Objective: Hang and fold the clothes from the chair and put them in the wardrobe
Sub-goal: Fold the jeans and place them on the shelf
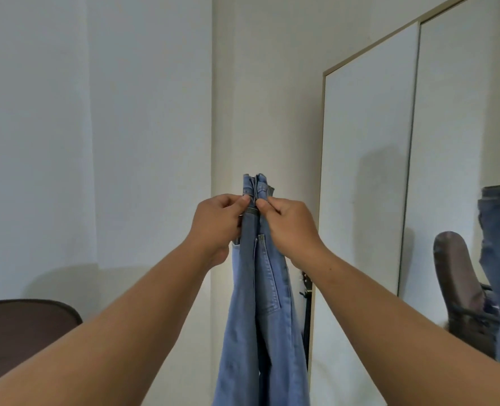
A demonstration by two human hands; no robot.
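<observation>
Light-blue denim jeans (260,288) hung straight down in mid-air, folded lengthwise, raised in front of the white wall (125,112) — both hands up at the waistband; the left hand (216,224) pinched the folded top edge between thumb and curled fingers; the right hand (286,227) pinched it just beside, thumbs nearly meeting; off to the right stood the white sliding-door wardrobe (366,171), its mirror panel (459,142) showing a dark office chair; a dark brown chair back (23,332) sat low at the left.
</observation>
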